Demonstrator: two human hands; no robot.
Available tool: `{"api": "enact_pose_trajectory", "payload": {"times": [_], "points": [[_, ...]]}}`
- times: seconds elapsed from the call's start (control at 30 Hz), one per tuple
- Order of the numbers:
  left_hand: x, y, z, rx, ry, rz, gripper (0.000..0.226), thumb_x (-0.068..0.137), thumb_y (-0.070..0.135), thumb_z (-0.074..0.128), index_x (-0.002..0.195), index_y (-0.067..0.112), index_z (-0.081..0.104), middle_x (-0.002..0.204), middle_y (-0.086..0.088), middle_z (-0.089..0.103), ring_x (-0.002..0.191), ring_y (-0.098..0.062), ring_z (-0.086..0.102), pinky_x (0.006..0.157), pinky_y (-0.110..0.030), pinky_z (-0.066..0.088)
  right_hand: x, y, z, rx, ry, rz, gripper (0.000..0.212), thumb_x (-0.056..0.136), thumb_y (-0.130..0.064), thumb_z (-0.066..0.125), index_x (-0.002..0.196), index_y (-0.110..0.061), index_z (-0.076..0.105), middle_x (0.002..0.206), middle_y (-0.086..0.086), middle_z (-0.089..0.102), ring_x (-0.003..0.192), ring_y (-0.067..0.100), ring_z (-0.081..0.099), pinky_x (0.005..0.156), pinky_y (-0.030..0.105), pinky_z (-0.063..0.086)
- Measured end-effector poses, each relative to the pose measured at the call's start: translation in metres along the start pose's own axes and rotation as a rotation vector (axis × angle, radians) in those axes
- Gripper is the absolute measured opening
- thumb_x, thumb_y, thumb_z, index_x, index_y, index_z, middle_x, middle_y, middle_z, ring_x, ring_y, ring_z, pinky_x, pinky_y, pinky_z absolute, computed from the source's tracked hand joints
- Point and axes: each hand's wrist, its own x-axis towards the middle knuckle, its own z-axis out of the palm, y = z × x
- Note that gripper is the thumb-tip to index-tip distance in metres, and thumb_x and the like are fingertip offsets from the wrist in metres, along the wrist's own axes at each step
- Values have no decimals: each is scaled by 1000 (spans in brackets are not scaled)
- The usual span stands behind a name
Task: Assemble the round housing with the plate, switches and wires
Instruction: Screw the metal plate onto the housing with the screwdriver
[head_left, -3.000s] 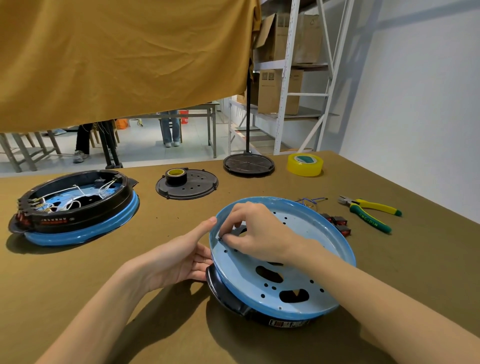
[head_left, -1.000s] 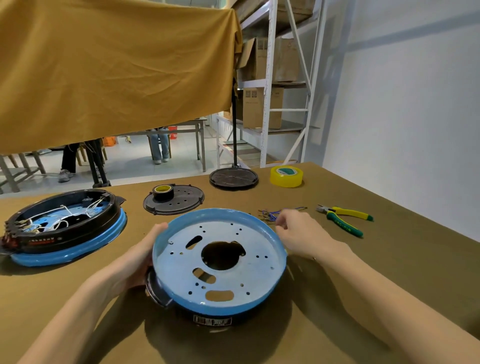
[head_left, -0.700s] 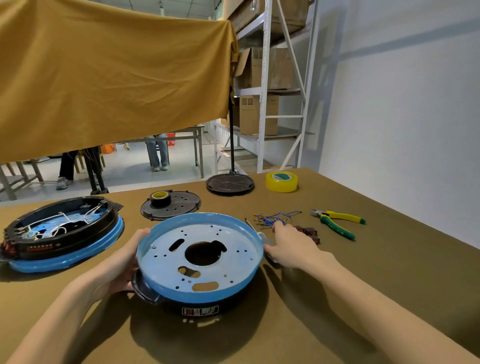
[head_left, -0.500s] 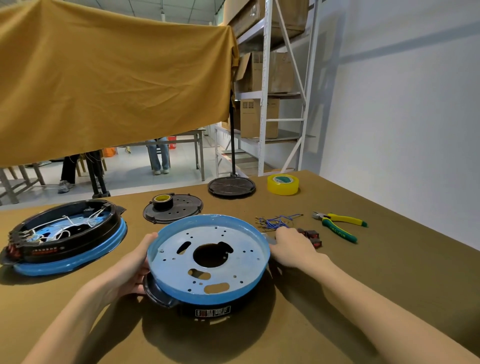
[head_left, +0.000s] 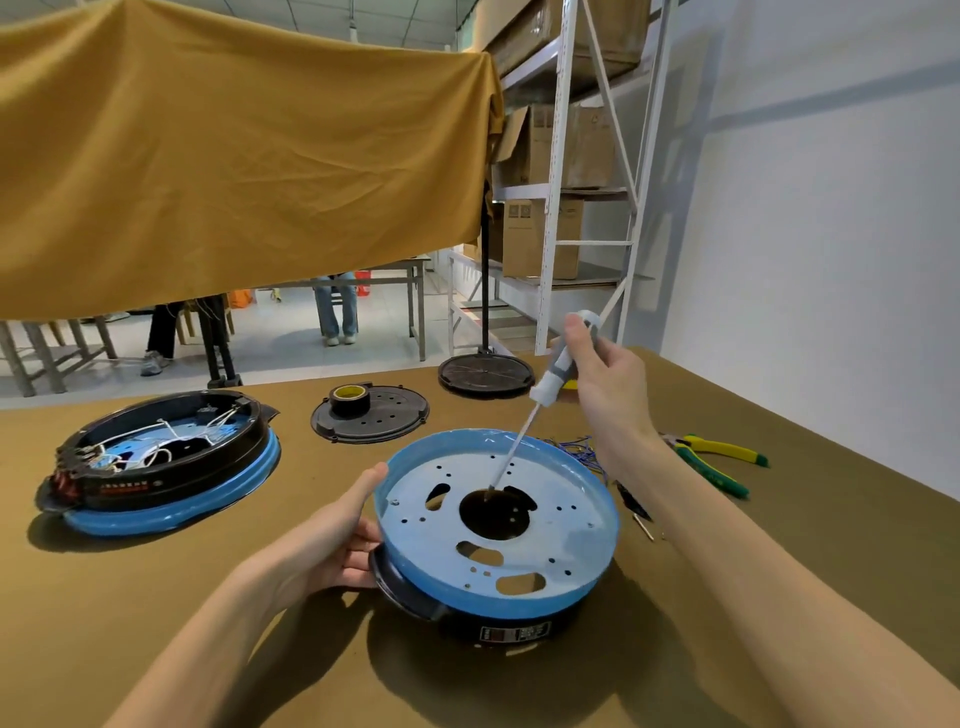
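A round black housing (head_left: 415, 597) lies in front of me with a pale blue perforated plate (head_left: 550, 540) on top of it. My left hand (head_left: 332, 540) rests against the left rim of the plate and housing, thumb up along the edge. My right hand (head_left: 605, 384) grips a grey-and-white screwdriver (head_left: 558, 374), held above the plate, its tip down at the edge of the plate's big centre hole. Blue wires (head_left: 579, 452) lie just behind the plate, partly hidden by my right forearm.
A second housing (head_left: 156, 462) with wires inside sits at the left. A black disc (head_left: 384, 415) bearing a tape roll and a black stand base (head_left: 485, 374) lie behind. Yellow-green pliers (head_left: 717, 462) lie at the right, small loose parts (head_left: 636, 512) by my forearm.
My right hand left the table beside the plate, now raised and gripping a screwdriver with its tip over the plate's centre. My left hand stayed at the left rim.
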Motion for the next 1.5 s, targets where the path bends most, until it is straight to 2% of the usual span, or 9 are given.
{"api": "enact_pose_trajectory", "payload": {"times": [0.07,0.2,0.27,0.4,0.6,0.73,0.87,1.2,1.5], "points": [[-2,1,7,12,-42,-12,109,61,89,53,117,-4,66,92,-17,77,80,-25,76,67,-33,61,-5,2,17,79,-120,4,35,101,-46,58,95,-13,66,79,5,71,67,18,73,62,30,62],[-8,2,16,3,-139,-26,94,68,86,58,105,0,67,91,-16,75,81,-24,74,73,-33,62,-15,6,50,171,-253,-33,37,106,-39,52,105,-3,56,79,12,71,65,29,75,55,28,58],[-10,2,19,11,-164,-21,92,70,84,59,104,0,68,93,-15,74,82,-24,72,80,-34,62,-18,8,62,194,-276,-63,32,107,-35,50,104,-4,54,80,16,68,63,28,75,56,31,60],[-11,2,19,18,-190,-20,95,67,83,60,110,-2,68,97,-16,74,85,-22,72,82,-33,61,-20,16,75,167,-318,-100,28,108,-32,48,102,-5,53,85,22,66,64,31,74,61,39,62],[-9,3,17,17,-211,-25,102,68,83,60,120,-5,66,100,-17,74,87,-23,71,81,-31,62,-22,18,74,135,-309,-150,26,109,-29,48,100,-5,53,88,33,66,64,31,74,60,37,61],[-9,2,17,18,-214,-17,105,70,83,57,124,-7,64,103,-18,73,89,-23,70,83,-32,61,-21,16,74,138,-315,-157,25,109,-28,47,98,-7,53,85,26,66,62,29,74,58,33,61],[-8,2,17,26,-212,-17,108,67,85,59,126,-6,64,104,-18,74,90,-23,70,85,-33,61,-21,17,74,114,-325,-175,25,109,-28,47,99,-6,52,88,30,66,64,29,74,59,32,61],[-3,0,14,19,-223,-18,115,62,87,64,128,-7,64,106,-19,73,92,-25,70,93,-37,59,-21,14,73,97,-354,-168,22,109,-27,46,98,-9,52,85,22,65,62,27,72,60,38,61],[-2,0,14,17,-212,-23,110,59,87,67,121,-5,67,101,-17,74,86,-23,71,83,-33,61,-23,14,69,119,-354,-176,22,109,-26,47,100,-7,51,83,20,64,60,28,70,59,38,62]]}}
